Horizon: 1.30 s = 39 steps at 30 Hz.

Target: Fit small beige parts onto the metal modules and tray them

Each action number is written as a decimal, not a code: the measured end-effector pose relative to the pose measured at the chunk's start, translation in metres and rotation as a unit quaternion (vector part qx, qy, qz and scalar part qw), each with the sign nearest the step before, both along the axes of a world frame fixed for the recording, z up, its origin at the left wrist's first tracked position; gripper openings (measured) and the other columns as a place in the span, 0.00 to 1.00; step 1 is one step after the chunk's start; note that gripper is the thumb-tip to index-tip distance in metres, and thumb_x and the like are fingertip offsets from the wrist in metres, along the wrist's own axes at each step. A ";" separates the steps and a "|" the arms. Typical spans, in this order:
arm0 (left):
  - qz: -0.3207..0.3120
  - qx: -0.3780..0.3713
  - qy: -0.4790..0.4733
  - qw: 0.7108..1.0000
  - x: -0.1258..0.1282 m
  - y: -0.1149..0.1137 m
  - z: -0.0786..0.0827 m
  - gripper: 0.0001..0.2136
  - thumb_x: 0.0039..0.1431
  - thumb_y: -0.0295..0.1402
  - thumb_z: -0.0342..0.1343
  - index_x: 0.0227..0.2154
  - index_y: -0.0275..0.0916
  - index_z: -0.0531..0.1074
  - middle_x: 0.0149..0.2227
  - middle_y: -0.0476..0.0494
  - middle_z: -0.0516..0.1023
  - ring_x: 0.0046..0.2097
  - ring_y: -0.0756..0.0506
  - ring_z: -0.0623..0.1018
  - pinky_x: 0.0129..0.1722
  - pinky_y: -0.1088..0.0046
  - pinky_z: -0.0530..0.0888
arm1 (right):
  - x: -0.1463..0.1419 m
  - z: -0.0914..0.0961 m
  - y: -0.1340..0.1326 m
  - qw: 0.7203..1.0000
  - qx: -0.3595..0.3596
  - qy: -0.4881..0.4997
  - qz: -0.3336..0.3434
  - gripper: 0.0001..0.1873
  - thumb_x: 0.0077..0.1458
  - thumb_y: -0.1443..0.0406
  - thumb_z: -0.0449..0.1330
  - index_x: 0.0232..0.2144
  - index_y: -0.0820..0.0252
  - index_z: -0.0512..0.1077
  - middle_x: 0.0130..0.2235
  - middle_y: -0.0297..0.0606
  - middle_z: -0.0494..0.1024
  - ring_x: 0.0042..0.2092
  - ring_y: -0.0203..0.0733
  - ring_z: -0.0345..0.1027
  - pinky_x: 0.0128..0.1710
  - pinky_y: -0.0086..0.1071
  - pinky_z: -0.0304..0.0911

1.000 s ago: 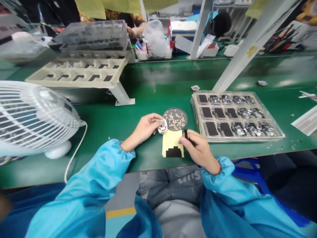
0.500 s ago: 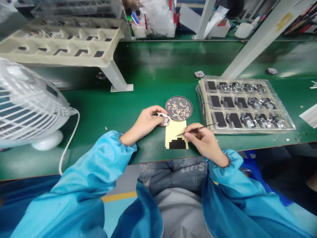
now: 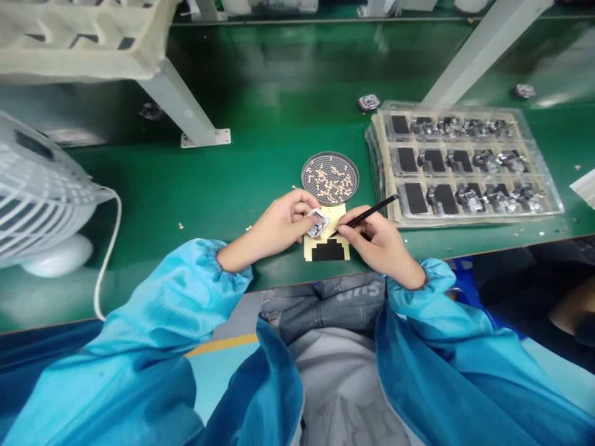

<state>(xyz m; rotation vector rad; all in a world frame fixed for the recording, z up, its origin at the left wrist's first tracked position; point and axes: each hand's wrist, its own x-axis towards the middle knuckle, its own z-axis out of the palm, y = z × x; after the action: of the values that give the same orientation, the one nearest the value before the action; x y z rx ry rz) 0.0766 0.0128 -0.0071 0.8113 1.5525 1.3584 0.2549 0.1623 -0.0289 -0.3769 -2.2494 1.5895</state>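
Observation:
Between the thumb and fingers of my left hand (image 3: 290,220) is a small white-framed part (image 3: 318,223) with a greyish inside. My right hand (image 3: 375,240) is closed on dark tweezers (image 3: 365,215), their tips pointing down and left near the white part. Whether the tips hold anything is too small to tell. Under both hands lies a yellow sheet (image 3: 307,253) with black pieces (image 3: 328,250) stuck along its near end. Just beyond the hands sits a round grey perforated dish (image 3: 304,179) scattered with small beige pieces (image 3: 331,181).
To the right, stacked clear trays (image 3: 553,207) hold dark rectangular and silvery parts. A white fan (image 3: 41,198) with a cord stands at left. Metal posts (image 3: 186,111) rise from the green bench (image 3: 260,136). A small part (image 3: 369,102) lies behind the trays.
The camera view has tilted down and shifted. My left hand has turned the white part so its inside faces up more, and the tweezers are now steeper, with their tips closer to it.

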 end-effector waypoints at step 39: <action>0.099 -0.002 0.011 0.995 0.005 0.001 -0.010 0.12 0.58 0.29 0.67 0.41 0.37 0.71 0.31 0.46 0.82 0.28 0.48 0.82 0.25 0.78 0.78 | -0.016 0.009 -0.010 0.976 0.139 0.160 -0.043 0.07 0.63 0.68 0.66 0.43 0.53 0.79 0.43 0.40 0.85 0.48 0.47 0.81 0.51 0.44 0.78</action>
<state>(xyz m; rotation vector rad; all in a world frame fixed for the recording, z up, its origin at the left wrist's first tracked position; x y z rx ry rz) 0.0821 0.0137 -0.0170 0.6851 1.6872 1.4932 0.2388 0.1522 -0.0199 -0.1289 -2.1294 1.1742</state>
